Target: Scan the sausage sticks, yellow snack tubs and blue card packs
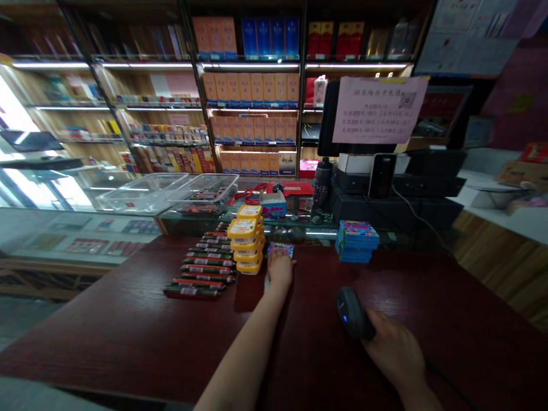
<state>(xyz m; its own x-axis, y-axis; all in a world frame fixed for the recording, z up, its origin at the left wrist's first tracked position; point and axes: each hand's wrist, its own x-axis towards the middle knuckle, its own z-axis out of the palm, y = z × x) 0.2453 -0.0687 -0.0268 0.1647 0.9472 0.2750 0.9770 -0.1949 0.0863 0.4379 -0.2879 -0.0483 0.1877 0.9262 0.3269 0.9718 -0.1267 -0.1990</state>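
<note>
My left hand (279, 269) lies on the dark red wooden counter (128, 337), its fingers over the near edge of a small colourful packet (280, 249). My right hand (396, 354) is at the lower right, gripping a black handheld barcode scanner (353, 313) with a blue light. Just left of the packet stand stacked yellow-lidded tins (246, 242). Further left, several red-and-black wrapped sticks (199, 265) lie side by side in a row. A stack of blue packets (357, 241) sits to the right.
A glass display case (85, 228) runs behind the counter, with clear plastic trays (166, 191) on top. A black bottle (322, 185), a phone (382, 176) and a stacked black till unit (396, 205) stand at the back. Shelves of boxed goods rise behind.
</note>
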